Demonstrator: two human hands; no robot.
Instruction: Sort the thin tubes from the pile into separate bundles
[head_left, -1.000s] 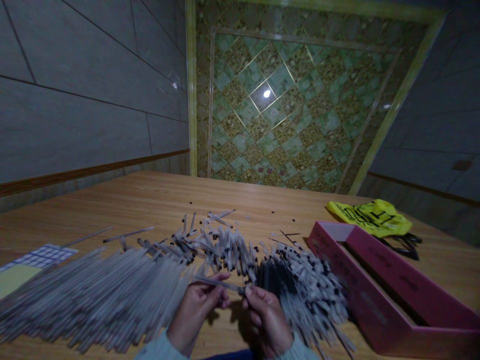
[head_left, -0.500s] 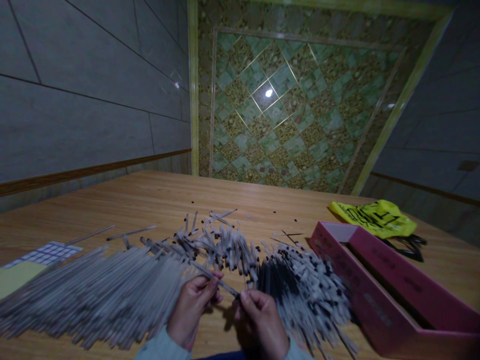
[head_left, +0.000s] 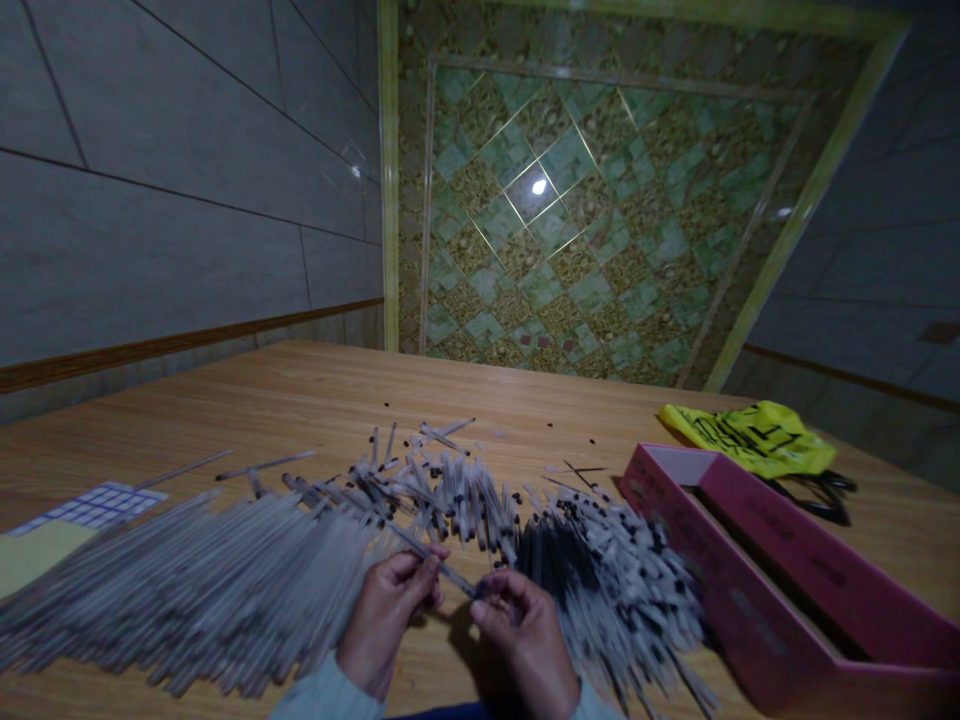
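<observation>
My left hand (head_left: 394, 610) is closed, pinching a thin translucent tube (head_left: 456, 577) with a dark end. The tube slants down to the right, its dark end at the fingertips of my right hand (head_left: 529, 635). The thumb and curled index finger of that hand meet around the dark end; the small part there is blurred. Beside my left hand lies a wide heap of long pale tubes (head_left: 202, 590). To the right of my right hand is a pile of pale tubes with dark ends (head_left: 637, 570), with a bundle of black sticks (head_left: 555, 555) next to it.
Short dark-tipped pieces (head_left: 465, 490) lie scattered beyond my hands on the wooden table (head_left: 480, 390). An open pink box (head_left: 720, 590) stands at the right, a yellow bag (head_left: 757, 440) behind it. A checked sheet (head_left: 90, 507) and yellow paper (head_left: 45, 555) lie at the left.
My right thumb has shifted down and slightly left, and the index finger is more curled, so the tube's dark end shows more. My left hand holds the tube almost unmoved.
</observation>
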